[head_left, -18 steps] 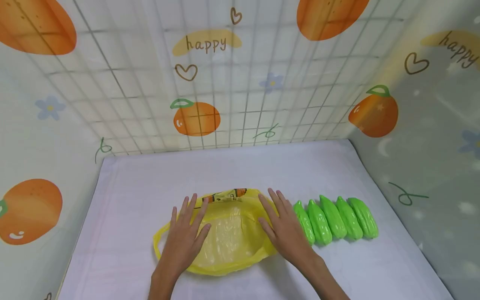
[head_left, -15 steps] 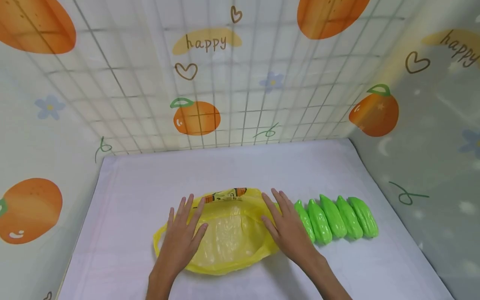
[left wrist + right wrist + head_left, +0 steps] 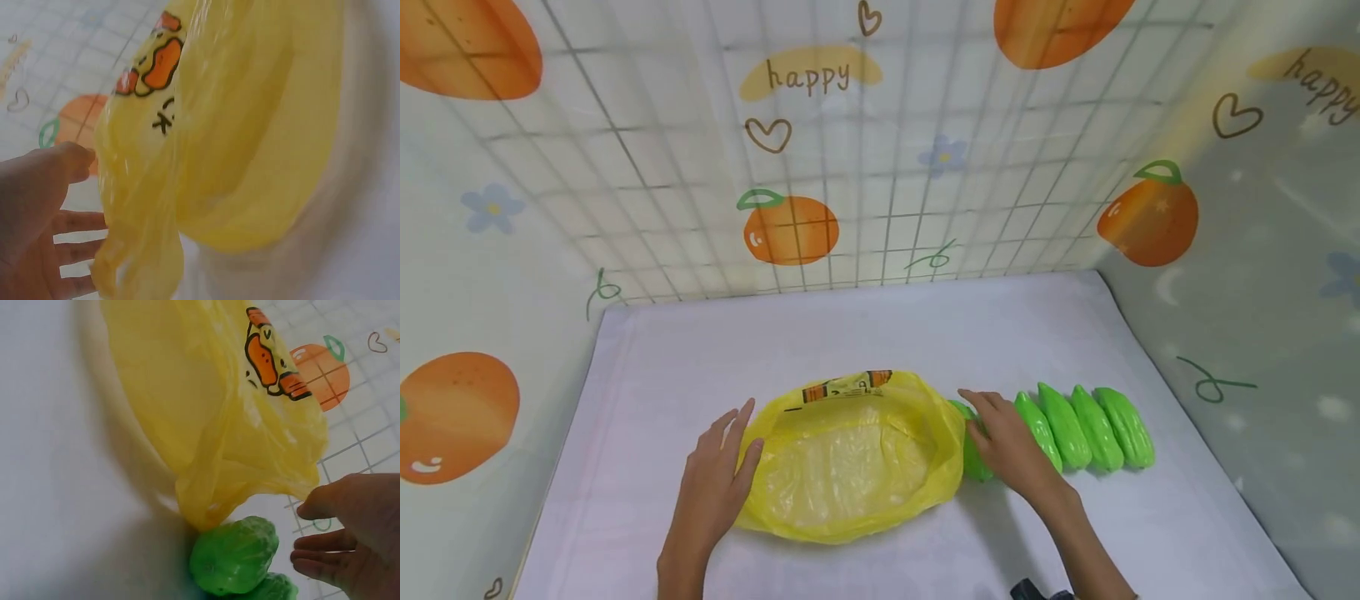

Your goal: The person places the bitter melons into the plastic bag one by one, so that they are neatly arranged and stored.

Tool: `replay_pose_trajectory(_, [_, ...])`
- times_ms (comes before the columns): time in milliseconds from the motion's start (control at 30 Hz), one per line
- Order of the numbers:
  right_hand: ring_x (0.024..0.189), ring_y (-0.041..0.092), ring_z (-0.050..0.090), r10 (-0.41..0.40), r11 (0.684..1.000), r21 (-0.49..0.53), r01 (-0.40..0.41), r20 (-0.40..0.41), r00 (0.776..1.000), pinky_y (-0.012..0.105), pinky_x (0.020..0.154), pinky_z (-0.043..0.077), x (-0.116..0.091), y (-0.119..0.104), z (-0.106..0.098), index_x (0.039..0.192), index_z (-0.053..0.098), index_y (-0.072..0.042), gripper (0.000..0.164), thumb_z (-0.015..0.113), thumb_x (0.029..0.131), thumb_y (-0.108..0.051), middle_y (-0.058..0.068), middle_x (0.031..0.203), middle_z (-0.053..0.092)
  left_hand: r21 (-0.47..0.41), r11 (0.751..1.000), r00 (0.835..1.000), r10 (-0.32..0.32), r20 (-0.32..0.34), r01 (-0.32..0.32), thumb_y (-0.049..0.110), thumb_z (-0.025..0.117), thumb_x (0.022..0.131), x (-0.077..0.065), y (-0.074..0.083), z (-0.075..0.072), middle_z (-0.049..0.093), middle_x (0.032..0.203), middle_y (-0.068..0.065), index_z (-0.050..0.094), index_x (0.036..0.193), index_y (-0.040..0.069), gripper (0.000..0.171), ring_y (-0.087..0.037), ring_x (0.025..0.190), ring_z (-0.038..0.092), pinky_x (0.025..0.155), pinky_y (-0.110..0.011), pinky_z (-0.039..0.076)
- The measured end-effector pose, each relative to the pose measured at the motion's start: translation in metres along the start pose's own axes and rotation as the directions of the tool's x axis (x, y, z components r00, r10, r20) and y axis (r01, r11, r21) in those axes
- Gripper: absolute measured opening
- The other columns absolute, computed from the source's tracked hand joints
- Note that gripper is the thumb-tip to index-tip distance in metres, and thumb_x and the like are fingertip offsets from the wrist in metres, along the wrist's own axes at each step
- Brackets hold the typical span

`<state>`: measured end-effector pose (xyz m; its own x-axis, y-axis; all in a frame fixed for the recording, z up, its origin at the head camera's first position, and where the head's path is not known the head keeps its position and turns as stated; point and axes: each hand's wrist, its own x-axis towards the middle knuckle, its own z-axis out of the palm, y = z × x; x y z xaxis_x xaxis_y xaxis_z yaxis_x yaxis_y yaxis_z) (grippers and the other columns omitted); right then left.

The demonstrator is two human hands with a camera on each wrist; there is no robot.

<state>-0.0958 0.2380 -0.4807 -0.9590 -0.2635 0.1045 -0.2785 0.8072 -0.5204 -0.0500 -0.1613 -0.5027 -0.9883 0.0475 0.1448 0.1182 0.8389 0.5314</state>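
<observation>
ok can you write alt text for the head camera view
An open yellow plastic bag sits on a white surface, a person's left hand at its left side. The right hand, at the bag's right, partly covers a row of five green objects. Behind is a pale backdrop printed with oranges.

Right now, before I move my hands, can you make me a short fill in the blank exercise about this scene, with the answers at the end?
1. Between the left hand and the right hand lies a plastic bag coloured ____.
2. In the head view, counting any partly hidden, the green pieces on the white surface number ____.
3. The brown word written on the backdrop is ____.
4. The hand nearer the green pieces is the ____ one.

Missing words: yellow; five; happy; right.
</observation>
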Motion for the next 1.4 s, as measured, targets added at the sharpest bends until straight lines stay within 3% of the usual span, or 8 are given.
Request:
replay_pose_trajectory(167, [0.11, 0.037, 0.058, 0.027, 0.999, -0.033, -0.026, 0.031, 0.999, 0.054, 0.092, 0.049, 0.003, 0.004, 0.004, 0.134, 0.058, 0.0, 0.04, 0.064, 0.097, -0.013, 0.018, 0.119, 0.062, -0.092, 0.991, 0.994, -0.094, 0.047, 0.098, 0.039, 0.046, 0.105, -0.006, -0.015, 0.002, 0.047, 0.145, -0.008, 0.032, 0.156, 0.028, 0.054, -0.034, 0.129, 0.045, 0.098, -0.064, 0.039])
replay_pose_trajectory(367, [0.112, 0.036, 0.058, 0.053, 0.996, -0.081, -0.047, 0.077, 0.996, 0.054, 0.095, 0.047, 0.008, 0.009, 0.01, 0.135, 0.059, -0.006, 0.044, 0.067, 0.095, -0.023, 0.015, 0.12, 0.064, -0.199, 0.958, 0.977, -0.193, 0.092, 0.208, 0.029, 0.05, 0.103, -0.009, -0.022, 0.002, 0.055, 0.136, -0.008, 0.04, 0.15, 0.024, 0.049, -0.032, 0.127, 0.051, 0.097, -0.062, 0.042])
replay_pose_trajectory(700, [0.101, 0.027, 0.062, 0.03, 0.993, -0.115, -0.009, 0.183, 0.983, 0.047, 0.087, 0.053, 0.017, 0.001, 0.008, 0.135, 0.06, -0.009, 0.045, 0.068, 0.091, -0.011, 0.01, 0.114, 0.065, -0.294, 0.939, 0.983, -0.158, 0.091, 0.178, 0.018, 0.052, 0.102, -0.008, -0.026, 0.007, 0.059, 0.126, -0.007, 0.054, 0.136, 0.014, 0.034, -0.025, 0.117, 0.057, 0.093, -0.046, 0.051])
replay_pose_trajectory(967, [0.103, 0.029, 0.062, -0.008, 0.997, -0.076, 0.02, 0.164, 0.986, 0.05, 0.089, 0.051, 0.021, -0.003, 0.002, 0.128, 0.065, -0.009, 0.039, 0.071, 0.09, -0.016, 0.008, 0.113, 0.068, -0.3, 0.936, 0.982, -0.164, 0.094, 0.185, 0.015, 0.053, 0.102, -0.006, -0.024, 0.008, 0.058, 0.119, -0.005, 0.056, 0.13, 0.013, 0.028, -0.024, 0.115, 0.056, 0.095, -0.047, 0.05])
replay_pose_trajectory(1200, [0.107, 0.035, 0.061, 0.049, 0.997, -0.074, -0.039, 0.135, 0.99, 0.054, 0.09, 0.05, 0.018, -0.005, -0.007, 0.13, 0.063, -0.004, 0.041, 0.068, 0.091, -0.017, 0.014, 0.118, 0.067, -0.306, 0.939, 0.987, -0.142, 0.073, 0.158, 0.013, 0.052, 0.102, -0.006, -0.024, 0.01, 0.058, 0.119, -0.007, 0.056, 0.13, 0.011, 0.028, -0.025, 0.114, 0.056, 0.095, -0.049, 0.048])
replay_pose_trajectory(1400, [0.102, 0.032, 0.062, 0.075, 0.995, -0.08, -0.067, 0.099, 0.992, 0.05, 0.084, 0.053, 0.015, -0.007, -0.019, 0.134, 0.06, -0.004, 0.044, 0.066, 0.091, -0.016, 0.017, 0.118, 0.066, -0.3, 0.94, 0.987, -0.146, 0.072, 0.161, 0.014, 0.052, 0.102, -0.006, -0.022, 0.01, 0.058, 0.119, -0.005, 0.056, 0.129, 0.011, 0.027, -0.024, 0.113, 0.057, 0.095, -0.048, 0.049])
